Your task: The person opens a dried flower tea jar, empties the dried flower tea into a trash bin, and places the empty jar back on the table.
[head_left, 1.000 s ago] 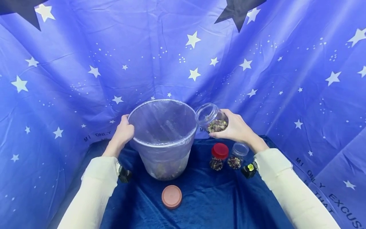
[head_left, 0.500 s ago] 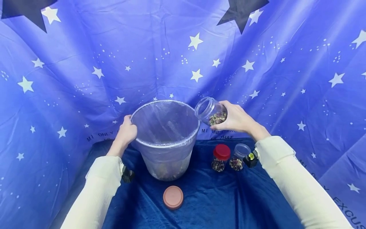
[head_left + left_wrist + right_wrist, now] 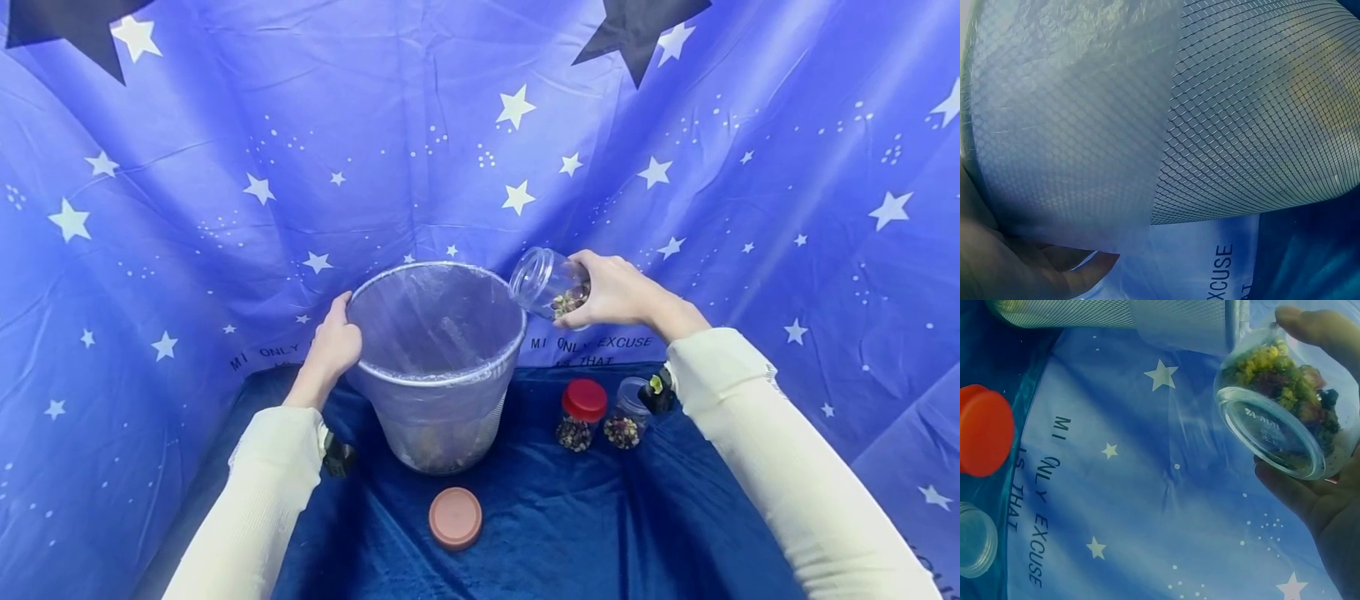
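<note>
My right hand (image 3: 618,290) grips a clear open-mouthed jar (image 3: 535,279), tilted with its mouth toward the bin's right rim. Dried flowers (image 3: 1297,387), yellow and dark reddish, lie inside the jar near its base. A wire-mesh bin (image 3: 442,408) lined with a clear plastic bag (image 3: 1072,119) stands on the cloth, some blurred contents showing at its bottom. At the bin's left rim, my left hand (image 3: 335,340) holds the edge, with fingers on the outside under the bag's fold in the left wrist view.
Right of the bin stand a red-lidded jar (image 3: 581,412) and a lidless clear jar (image 3: 626,417), both partly filled with dried bits. A pinkish-orange lid (image 3: 455,518) lies in front of the bin on dark blue cloth (image 3: 555,533). Behind hangs a starry blue curtain (image 3: 420,183).
The right hand has raised the jar slightly and tipped it further toward the bin, its contents shifting along the side. The left hand still holds the rim.
</note>
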Demonstrator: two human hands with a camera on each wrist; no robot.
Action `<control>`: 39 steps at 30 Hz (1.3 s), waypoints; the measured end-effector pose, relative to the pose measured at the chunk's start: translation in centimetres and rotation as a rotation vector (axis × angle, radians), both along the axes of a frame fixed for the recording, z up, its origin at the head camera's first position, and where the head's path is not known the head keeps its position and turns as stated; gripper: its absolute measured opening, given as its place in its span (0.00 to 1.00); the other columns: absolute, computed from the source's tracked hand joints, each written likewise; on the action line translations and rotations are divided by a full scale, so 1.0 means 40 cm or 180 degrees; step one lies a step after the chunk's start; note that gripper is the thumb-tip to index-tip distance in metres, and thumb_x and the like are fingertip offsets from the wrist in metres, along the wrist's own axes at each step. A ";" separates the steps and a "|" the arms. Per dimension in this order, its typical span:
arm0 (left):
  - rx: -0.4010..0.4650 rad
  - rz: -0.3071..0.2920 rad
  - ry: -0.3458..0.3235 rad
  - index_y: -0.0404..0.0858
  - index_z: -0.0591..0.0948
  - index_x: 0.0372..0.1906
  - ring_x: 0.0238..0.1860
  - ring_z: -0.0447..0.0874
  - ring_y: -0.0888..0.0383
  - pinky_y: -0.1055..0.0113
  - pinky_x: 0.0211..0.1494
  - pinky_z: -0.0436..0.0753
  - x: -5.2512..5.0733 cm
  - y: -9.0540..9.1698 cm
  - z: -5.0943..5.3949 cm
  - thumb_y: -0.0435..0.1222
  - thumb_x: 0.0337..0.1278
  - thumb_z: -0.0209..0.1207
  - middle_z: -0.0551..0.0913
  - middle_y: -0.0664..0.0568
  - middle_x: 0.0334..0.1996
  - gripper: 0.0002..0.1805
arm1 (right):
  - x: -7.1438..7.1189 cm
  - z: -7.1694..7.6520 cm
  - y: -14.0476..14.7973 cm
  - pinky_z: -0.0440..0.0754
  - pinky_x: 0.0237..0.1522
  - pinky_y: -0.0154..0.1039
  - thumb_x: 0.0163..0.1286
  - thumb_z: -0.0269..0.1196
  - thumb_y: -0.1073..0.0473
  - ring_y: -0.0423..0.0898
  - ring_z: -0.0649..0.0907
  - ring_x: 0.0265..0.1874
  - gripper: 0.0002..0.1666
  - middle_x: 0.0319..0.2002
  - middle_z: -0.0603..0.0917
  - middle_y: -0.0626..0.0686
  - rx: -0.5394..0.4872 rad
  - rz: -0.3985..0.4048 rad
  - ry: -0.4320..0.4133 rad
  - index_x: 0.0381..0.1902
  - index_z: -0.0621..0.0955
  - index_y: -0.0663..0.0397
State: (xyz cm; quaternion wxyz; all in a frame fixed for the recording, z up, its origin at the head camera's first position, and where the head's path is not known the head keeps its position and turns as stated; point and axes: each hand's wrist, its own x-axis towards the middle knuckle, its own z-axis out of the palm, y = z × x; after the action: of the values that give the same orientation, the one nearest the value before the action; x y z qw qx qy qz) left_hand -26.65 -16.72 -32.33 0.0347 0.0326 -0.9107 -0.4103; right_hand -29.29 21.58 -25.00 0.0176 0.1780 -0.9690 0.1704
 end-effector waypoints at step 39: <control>-0.0137 -0.0128 -0.0071 0.45 0.43 0.80 0.77 0.48 0.34 0.38 0.77 0.51 -0.010 -0.009 -0.002 0.32 0.62 0.26 0.52 0.38 0.78 0.38 | -0.021 0.053 -0.088 0.78 0.56 0.58 0.40 0.78 0.49 0.59 0.80 0.51 0.56 0.53 0.81 0.61 0.0908 0.0495 0.0495 0.65 0.68 0.62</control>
State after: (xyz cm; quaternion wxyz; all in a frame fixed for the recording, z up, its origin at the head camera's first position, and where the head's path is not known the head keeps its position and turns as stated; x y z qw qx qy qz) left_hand -27.07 -17.07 -32.43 0.0170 0.0181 -0.9201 -0.3908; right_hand -30.13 18.07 -22.89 0.0539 0.2657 -0.9624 0.0177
